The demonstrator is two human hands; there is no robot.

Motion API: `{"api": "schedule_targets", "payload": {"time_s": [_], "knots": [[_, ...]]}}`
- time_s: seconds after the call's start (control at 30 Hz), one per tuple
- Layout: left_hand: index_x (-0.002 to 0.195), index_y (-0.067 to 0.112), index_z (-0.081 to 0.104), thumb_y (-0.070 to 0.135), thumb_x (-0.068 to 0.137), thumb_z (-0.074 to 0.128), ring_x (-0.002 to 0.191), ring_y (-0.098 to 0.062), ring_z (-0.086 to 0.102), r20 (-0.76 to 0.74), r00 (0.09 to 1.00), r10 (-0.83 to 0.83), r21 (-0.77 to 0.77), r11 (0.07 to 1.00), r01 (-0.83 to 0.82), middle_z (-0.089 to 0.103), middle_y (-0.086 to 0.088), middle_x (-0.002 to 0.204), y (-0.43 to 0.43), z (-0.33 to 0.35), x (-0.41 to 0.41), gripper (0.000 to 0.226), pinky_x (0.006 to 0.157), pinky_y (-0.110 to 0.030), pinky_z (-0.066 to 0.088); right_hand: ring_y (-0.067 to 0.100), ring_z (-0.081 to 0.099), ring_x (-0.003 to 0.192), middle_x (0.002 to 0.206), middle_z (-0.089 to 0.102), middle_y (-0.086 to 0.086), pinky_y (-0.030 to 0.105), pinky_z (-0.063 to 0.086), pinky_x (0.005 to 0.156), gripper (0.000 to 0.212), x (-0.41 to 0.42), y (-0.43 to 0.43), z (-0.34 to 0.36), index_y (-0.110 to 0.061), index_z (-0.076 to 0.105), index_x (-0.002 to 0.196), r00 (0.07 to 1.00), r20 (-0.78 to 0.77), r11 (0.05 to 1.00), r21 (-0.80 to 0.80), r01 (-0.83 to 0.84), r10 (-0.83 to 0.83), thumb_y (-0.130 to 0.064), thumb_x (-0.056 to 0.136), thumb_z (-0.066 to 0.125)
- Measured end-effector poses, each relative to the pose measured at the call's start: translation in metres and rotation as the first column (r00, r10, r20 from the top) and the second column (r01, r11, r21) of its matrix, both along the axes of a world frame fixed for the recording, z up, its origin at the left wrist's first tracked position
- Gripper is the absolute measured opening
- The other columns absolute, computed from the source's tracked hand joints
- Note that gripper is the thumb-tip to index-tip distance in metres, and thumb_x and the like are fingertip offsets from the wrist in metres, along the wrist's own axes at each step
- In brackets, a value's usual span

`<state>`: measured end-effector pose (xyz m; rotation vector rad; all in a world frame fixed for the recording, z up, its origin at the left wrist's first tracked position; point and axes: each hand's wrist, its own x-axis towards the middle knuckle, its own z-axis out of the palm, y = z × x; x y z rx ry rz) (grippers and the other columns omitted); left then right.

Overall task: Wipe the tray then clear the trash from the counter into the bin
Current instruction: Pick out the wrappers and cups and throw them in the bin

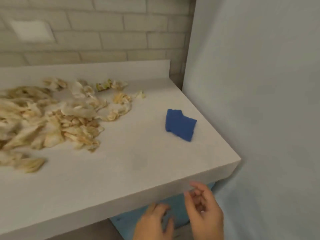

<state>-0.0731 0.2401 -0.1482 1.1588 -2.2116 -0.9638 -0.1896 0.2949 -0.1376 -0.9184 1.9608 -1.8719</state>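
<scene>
Scraps (52, 118) piled on counter (138, 161) at 9 o'clock; blue cloth (180, 124) near the 3 o'clock edge. Left hand (154, 222) and right hand (204, 207) at 6 o'clock, below the edge, loosely curled, empty. Blue bin (174, 205) behind them.

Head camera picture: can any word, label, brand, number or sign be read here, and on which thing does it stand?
None: no text can be read in this picture.
Blue cloth on the counter: plain, no label shows.
Pale scraps: no print.
Brick wall and white plate on it: blurred, no writing shows.
Blue thing under the counter: no marks can be read.
</scene>
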Motion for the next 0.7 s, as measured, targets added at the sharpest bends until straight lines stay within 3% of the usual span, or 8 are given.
{"api": "schedule_targets", "payload": {"time_s": [0.07, 0.13, 0.23, 0.4, 0.5, 0.63, 0.7], "knots": [[0.098, 0.055, 0.044, 0.057, 0.065, 0.040, 0.068, 0.010, 0.056, -0.021, 0.999, 0.046, 0.012, 0.999, -0.046, 0.049, 0.041, 0.097, -0.023, 0.053, 0.018, 0.032, 0.063, -0.004, 0.042, 0.005, 0.042, 0.047, 0.063, 0.055, -0.007, 0.013, 0.039, 0.051, 0.039, 0.016, -0.034, 0.048, -0.040, 0.066, 0.085, 0.991, -0.007, 0.991, -0.016, -0.136, 0.136, -0.003, 0.078, 0.073], [0.086, 0.045, 0.060, 0.040, 0.077, 0.050, 0.071, 0.002, 0.059, -0.061, 0.995, 0.082, -0.006, 0.997, -0.082, 0.059, 0.028, 0.083, -0.053, 0.096, 0.035, 0.014, 0.068, -0.006, 0.043, 0.006, 0.046, 0.051, 0.067, 0.057, -0.007, 0.014, 0.043, 0.054, 0.029, 0.032, -0.071, 0.091, -0.037, 0.065, 0.088, 0.966, -0.033, 0.966, 0.023, -0.256, 0.257, -0.009, 0.083, 0.068], [0.100, 0.037, 0.064, 0.021, 0.089, 0.052, 0.070, -0.002, 0.058, -0.037, 0.988, 0.148, -0.065, 0.986, -0.150, 0.063, 0.020, 0.091, -0.113, 0.138, 0.060, 0.023, 0.067, -0.009, 0.043, 0.009, 0.055, 0.059, 0.073, 0.060, -0.009, 0.022, 0.050, 0.060, 0.021, 0.056, -0.137, 0.139, -0.034, 0.062, 0.097, 0.932, -0.109, 0.938, 0.062, -0.340, 0.345, -0.015, 0.087, 0.064], [0.106, 0.030, 0.066, 0.022, 0.090, 0.052, 0.076, -0.006, 0.062, 0.037, 0.966, 0.257, -0.127, 0.960, -0.251, 0.066, 0.012, 0.096, -0.233, 0.179, 0.110, 0.023, 0.063, -0.018, 0.044, 0.010, 0.057, 0.058, 0.070, 0.060, -0.007, 0.026, 0.049, 0.062, 0.019, 0.086, -0.253, 0.172, -0.033, 0.062, 0.098, 0.903, -0.204, 0.926, 0.106, -0.363, 0.377, -0.019, 0.086, 0.064], [0.106, 0.027, 0.066, 0.022, 0.090, 0.053, 0.069, -0.009, 0.060, 0.060, 0.948, 0.312, -0.142, 0.943, -0.301, 0.062, 0.010, 0.090, -0.303, 0.191, 0.138, 0.021, 0.057, -0.020, 0.043, 0.009, 0.054, 0.056, 0.067, 0.057, -0.007, 0.026, 0.047, 0.062, 0.020, 0.094, -0.319, 0.180, -0.033, 0.061, 0.099, 0.893, -0.246, 0.925, 0.147, -0.351, 0.377, -0.018, 0.086, 0.062], [0.109, 0.023, 0.065, 0.021, 0.092, 0.051, 0.059, -0.007, 0.055, 0.142, 0.924, 0.355, -0.167, 0.929, -0.331, 0.058, 0.011, 0.083, -0.390, 0.189, 0.164, 0.022, 0.050, -0.019, 0.042, 0.009, 0.052, 0.063, 0.070, 0.055, -0.008, 0.023, 0.043, 0.061, 0.017, 0.096, -0.400, 0.176, -0.028, 0.063, 0.098, 0.855, -0.335, 0.908, 0.284, -0.310, 0.396, -0.017, 0.085, 0.061], [0.112, 0.022, 0.064, 0.019, 0.091, 0.049, 0.059, -0.007, 0.055, 0.191, 0.911, 0.366, -0.177, 0.925, -0.335, 0.060, 0.008, 0.086, -0.428, 0.184, 0.171, 0.025, 0.050, -0.019, 0.042, 0.013, 0.056, 0.072, 0.082, 0.061, -0.006, 0.026, 0.045, 0.066, 0.019, 0.091, -0.435, 0.168, -0.027, 0.064, 0.101, 0.821, -0.410, 0.892, 0.382, -0.241, 0.397, -0.019, 0.084, 0.061]]}}
